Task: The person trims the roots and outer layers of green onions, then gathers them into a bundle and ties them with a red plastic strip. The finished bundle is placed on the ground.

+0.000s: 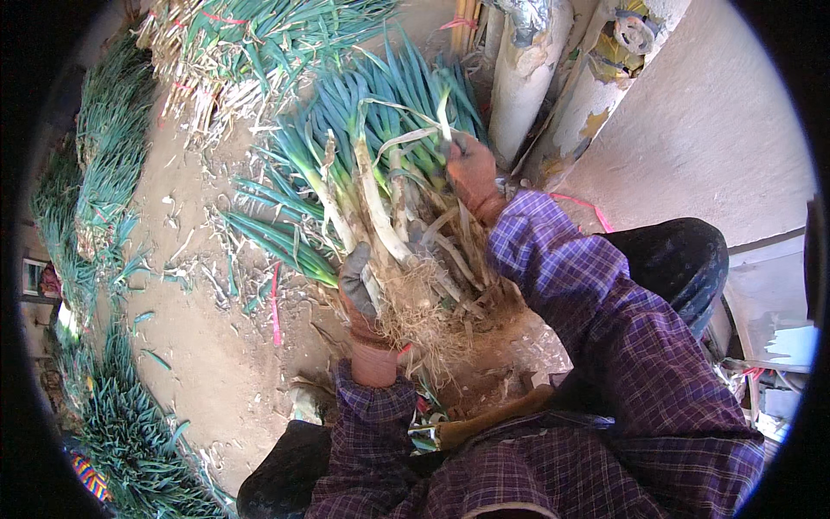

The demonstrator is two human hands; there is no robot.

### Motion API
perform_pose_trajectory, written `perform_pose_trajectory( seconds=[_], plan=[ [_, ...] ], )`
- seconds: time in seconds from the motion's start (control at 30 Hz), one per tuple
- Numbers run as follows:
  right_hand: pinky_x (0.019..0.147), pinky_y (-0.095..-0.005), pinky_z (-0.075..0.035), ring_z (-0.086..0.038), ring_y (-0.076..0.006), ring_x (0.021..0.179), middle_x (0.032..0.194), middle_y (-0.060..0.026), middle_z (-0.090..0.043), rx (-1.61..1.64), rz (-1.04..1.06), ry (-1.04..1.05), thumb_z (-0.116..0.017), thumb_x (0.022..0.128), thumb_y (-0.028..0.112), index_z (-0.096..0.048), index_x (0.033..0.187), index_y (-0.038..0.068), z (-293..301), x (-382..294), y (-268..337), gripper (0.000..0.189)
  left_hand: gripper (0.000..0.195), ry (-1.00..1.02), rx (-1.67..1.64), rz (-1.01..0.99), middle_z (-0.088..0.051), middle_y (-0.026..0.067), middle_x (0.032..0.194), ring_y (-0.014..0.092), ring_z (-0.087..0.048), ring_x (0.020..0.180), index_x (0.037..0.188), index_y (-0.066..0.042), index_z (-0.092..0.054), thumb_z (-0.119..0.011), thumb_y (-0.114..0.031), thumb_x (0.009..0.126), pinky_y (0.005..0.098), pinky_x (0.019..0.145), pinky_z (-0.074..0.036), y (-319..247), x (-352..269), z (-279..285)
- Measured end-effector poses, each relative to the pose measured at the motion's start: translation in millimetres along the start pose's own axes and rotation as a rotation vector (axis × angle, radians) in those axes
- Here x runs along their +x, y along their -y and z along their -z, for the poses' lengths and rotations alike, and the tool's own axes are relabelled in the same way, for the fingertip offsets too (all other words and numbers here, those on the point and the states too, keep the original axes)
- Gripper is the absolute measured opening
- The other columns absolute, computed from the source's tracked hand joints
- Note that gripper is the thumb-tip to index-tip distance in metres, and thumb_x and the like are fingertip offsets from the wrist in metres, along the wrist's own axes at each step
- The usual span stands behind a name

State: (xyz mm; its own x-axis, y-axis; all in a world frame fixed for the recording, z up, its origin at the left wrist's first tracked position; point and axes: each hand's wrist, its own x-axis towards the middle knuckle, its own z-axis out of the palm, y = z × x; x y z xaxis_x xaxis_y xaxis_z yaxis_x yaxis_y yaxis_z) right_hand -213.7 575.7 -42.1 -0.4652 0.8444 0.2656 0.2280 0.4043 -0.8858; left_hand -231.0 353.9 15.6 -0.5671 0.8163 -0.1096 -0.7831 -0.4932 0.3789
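Observation:
Green onions with long green leaves, pale stalks (379,207) and tangled roots (421,305) lie in a loose heap before me. My left hand (363,292), in a dirty glove with grey fingers, is closed around the lower end of a green onion at the heap's left side. At the upper right of the heap, my right hand (470,168), gloved as well, pinches a pale part of a green onion (443,117) among the leaves. Dry, papery leaves hang across the stalks.
Tied bundles of green onions (220,52) lie at the upper left, and more line the left side (113,175). Peeled scraps and a pink strip (276,305) litter the earthen floor (194,350). Worn pale columns (528,78) and a wall (707,143) stand at the right.

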Motion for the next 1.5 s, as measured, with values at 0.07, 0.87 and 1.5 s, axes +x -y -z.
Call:
perform_pose_trajectory(
  seconds=[0.07, 0.87, 1.5],
  plan=[
    [0.065, -0.0465, -0.046, -0.059, -0.0418, 0.075, 0.078, -0.0224, -0.060, 0.152, 0.084, -0.054, -0.054, 0.085, 0.021, -0.059, 0.094, 0.005, 1, 14, 17, 0.020, 0.052, 0.012, 0.000, 0.015, -0.056, 0.0205, 0.118, 0.034, -0.059, 0.102, 0.131, -0.001, -0.042, -0.054, -0.026, 0.087, 0.0461, 0.085, -0.051, -4, -2, 11],
    [0.067, -0.0436, -0.048, -0.061, -0.0337, 0.072, 0.079, -0.0202, -0.062, -0.361, 0.279, 0.386, -0.053, 0.084, 0.021, -0.065, 0.090, 0.003, 49, -71, -101, 0.023, 0.041, 0.207, 0.068, -0.272, -0.058, 0.0188, 0.116, 0.036, -0.059, 0.102, 0.126, 0.001, -0.048, -0.049, -0.019, 0.091, 0.0392, 0.078, -0.056, -19, 14, 22],
    [0.069, -0.0473, -0.049, -0.062, -0.0387, 0.075, 0.080, -0.0198, -0.064, -0.707, 0.216, 0.798, -0.054, 0.079, 0.020, -0.064, 0.083, 0.003, -53, -53, -55, 0.020, 0.041, 0.017, -0.116, -0.054, -0.062, 0.0179, 0.105, 0.029, -0.063, 0.093, 0.122, 0.006, -0.049, -0.052, -0.018, 0.088, 0.0409, 0.079, -0.054, -18, 6, 27]
  ],
)
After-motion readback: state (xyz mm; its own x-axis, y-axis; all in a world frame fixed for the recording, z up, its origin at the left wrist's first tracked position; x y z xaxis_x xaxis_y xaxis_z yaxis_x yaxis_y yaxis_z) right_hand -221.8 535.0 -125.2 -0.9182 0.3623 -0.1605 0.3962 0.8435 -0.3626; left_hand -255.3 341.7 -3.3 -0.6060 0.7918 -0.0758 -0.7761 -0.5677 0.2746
